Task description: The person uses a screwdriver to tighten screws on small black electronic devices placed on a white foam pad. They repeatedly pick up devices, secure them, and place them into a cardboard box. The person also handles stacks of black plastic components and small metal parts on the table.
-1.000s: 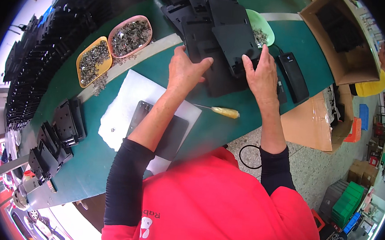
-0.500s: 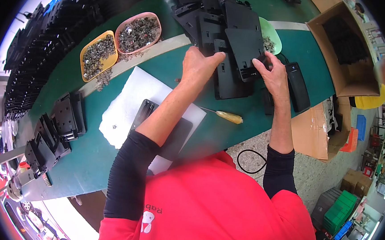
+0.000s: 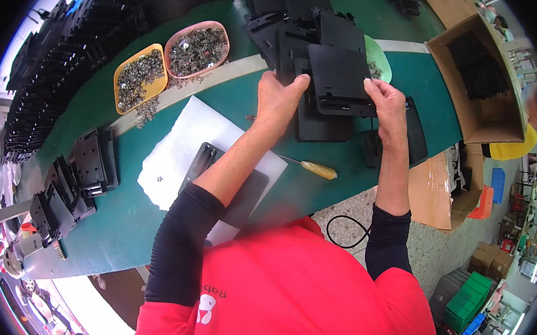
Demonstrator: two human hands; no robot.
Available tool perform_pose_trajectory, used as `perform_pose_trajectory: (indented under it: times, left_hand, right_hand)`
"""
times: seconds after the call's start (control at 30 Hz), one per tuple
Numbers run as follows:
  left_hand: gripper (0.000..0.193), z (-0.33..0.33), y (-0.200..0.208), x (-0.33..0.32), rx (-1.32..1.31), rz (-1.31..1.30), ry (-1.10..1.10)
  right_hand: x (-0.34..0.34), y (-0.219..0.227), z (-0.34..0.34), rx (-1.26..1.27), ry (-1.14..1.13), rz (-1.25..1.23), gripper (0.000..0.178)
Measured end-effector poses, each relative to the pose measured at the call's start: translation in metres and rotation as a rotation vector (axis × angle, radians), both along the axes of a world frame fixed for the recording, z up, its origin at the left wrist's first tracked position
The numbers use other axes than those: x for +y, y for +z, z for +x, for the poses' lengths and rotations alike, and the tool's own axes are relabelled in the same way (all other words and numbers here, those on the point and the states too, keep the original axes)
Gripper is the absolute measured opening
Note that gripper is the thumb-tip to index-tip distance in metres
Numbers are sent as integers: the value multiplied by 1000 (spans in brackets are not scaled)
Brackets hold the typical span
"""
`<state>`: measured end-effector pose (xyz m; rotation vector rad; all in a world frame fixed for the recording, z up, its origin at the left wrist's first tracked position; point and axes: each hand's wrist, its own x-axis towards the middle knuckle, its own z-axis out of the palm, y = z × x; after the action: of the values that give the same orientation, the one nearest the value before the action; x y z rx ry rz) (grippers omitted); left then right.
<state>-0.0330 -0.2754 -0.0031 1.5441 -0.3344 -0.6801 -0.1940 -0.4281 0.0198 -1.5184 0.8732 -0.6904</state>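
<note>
A flat black plastic panel (image 3: 340, 73) lies over a pile of similar black panels (image 3: 298, 4) at the far middle of the table. My right hand (image 3: 390, 107) pinches its right edge, thumb on top. At the left, my left hand (image 3: 278, 101) is closed at the panel's edge, thumb tip against it and the other fingers hidden below. Another black panel (image 3: 248, 194) rests on a white foam sheet (image 3: 183, 136), partly behind my left forearm. To the right of the foam lies a screwdriver (image 3: 318, 170) with a yellowish handle.
Yellow (image 3: 162, 85), pink (image 3: 228, 43) and green (image 3: 384, 67) trays hold small metal parts. Rows of black parts (image 3: 44, 83) line the left side. Open cardboard boxes (image 3: 502, 125) stand right, near a person in yellow (image 3: 512, 149). A black device (image 3: 415, 137) lies near my right hand.
The top panel has turned from a slant to nearly square with me. My right hand has shifted slightly right and down with its edge, and my left thumb has moved slightly left.
</note>
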Motion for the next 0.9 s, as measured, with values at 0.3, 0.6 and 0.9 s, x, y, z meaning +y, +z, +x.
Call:
perform_pose_trajectory:
  times: [0.3, 0.6, 0.9]
  left_hand:
    - [48, 3, -9, -3, -41, 47, 19]
    - [49, 5, -19, -6, -30, 100, 36]
    - [65, 6, 3, -1, 93, 67, -36]
  right_hand:
    - [-80, -9, 32, -220, -131, 201, 21]
    - [-101, -26, 62, 266, -169, -50, 26]
    - [-67, 13, 69, 181, -48, -42, 54]
